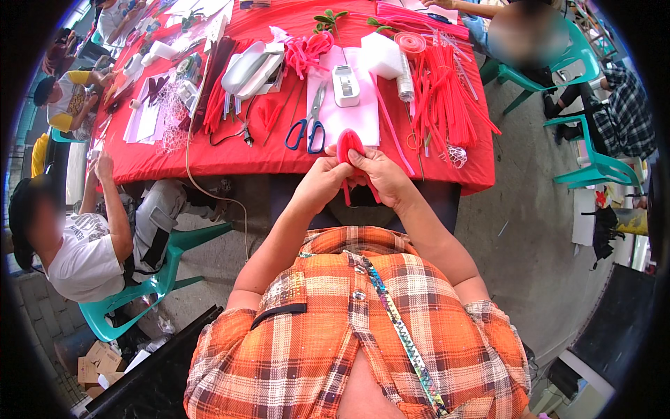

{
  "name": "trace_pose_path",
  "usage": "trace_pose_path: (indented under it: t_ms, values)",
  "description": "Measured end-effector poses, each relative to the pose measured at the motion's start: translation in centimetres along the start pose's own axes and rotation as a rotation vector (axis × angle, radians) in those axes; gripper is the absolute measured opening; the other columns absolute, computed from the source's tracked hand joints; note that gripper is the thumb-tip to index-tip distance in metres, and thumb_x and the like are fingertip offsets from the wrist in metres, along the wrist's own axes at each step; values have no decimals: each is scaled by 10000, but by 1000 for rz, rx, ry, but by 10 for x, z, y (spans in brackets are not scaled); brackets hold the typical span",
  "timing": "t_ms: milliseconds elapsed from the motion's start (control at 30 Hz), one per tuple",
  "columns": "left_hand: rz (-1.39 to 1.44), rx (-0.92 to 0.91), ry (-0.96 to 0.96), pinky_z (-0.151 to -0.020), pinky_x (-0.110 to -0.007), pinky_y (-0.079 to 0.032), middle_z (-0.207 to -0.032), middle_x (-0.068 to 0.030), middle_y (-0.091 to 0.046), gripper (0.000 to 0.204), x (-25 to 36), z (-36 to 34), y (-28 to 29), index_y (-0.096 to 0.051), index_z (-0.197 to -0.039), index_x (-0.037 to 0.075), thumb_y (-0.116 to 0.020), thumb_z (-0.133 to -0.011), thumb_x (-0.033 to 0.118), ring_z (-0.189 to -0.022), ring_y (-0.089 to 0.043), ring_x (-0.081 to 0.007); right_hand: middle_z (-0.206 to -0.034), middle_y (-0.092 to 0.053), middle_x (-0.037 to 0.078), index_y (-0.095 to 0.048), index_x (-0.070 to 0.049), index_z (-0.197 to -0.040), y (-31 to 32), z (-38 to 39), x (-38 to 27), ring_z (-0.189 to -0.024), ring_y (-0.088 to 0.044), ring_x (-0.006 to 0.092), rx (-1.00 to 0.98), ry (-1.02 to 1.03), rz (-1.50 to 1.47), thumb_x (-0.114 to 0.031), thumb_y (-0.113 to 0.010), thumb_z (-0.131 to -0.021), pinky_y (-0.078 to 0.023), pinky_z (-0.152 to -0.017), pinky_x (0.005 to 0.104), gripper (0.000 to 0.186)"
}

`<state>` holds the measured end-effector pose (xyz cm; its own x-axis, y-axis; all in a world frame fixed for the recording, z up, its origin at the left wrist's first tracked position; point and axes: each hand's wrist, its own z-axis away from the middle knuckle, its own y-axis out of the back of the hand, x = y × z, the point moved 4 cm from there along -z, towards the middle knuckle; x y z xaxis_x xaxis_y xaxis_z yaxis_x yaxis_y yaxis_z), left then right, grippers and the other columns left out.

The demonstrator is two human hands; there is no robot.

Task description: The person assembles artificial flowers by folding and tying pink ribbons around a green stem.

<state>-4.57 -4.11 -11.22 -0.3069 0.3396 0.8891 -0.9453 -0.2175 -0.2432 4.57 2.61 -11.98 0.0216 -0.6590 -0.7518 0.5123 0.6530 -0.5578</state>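
Just off the table's near edge, I hold a red petal shape [346,142] that looks bent from fuzzy pipe cleaners. Its rounded tip points away from me, and two red ends hang below my fingers. My left hand [322,183] pinches its left side, while my right hand [385,177] grips the right side with the thumb on top. Both hands are closed, and some fingertips are hidden beneath the petal. Beyond it lies a pale pink sheet [364,130] bearing a white tape dispenser [345,86]. Blue-handled scissors [305,133] rest left of the dispenser.
Red pipe cleaners [450,91] are heaped at the right of the red-covered table [272,159]. Nearby are white foam [382,54], a leafy stem [330,21] and a hot glue gun or similar white device [246,68]. A cord [188,150] hangs over the edge. A person [87,248] sits at left.
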Motion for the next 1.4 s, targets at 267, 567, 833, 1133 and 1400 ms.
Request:
trace_pose_path:
  t_ms: [267,567,833,1133,1400]
  values:
    - [-148,-43,-1,-707,-240,-404,-836,-10,-619,245,-1,2,-7,-611,-962,16,-517,-912,236,-712,-496,-79,-818,-575,10,-558,-82,-1125,0,-1,3,-676,-533,91,83,29,55,-317,-456,-945,-452,-593,243,313]
    - [158,-133,39,-757,-246,-432,-901,-35,-617,280,-12,0,-5,-564,-1041,-10,-507,-927,239,-853,-562,-109,-949,-602,75,-567,-21,-1116,-2,1,-3,-833,-593,117,-24,32,-39,-318,-455,-945,-502,-733,263,360]
    - [160,-246,29,-672,-285,-475,-843,-91,-629,190,-14,-2,-10,-561,-983,-16,-534,-866,131,-759,-611,-171,-1196,-554,129,-604,26,-986,2,1,-8,-868,-614,160,78,-17,5,-247,-521,-913,-508,-766,287,294]
    - [226,-217,92,-459,-204,-320,-700,-14,-535,186,-20,-3,-12,-556,-852,52,-532,-914,226,-532,-438,-68,-1190,-558,149,-591,-33,-886,4,1,-11,-743,-594,129,103,13,-8,-281,-485,-929,-495,-609,241,273]
    - [503,-93,104,-414,-196,-241,-629,14,-438,329,-15,5,-17,-496,-823,82,-446,-940,386,-462,-318,-50,-1142,-585,156,-587,-56,-911,4,-1,-12,-834,-596,148,176,70,-144,-267,-484,-932,-484,-602,241,236]
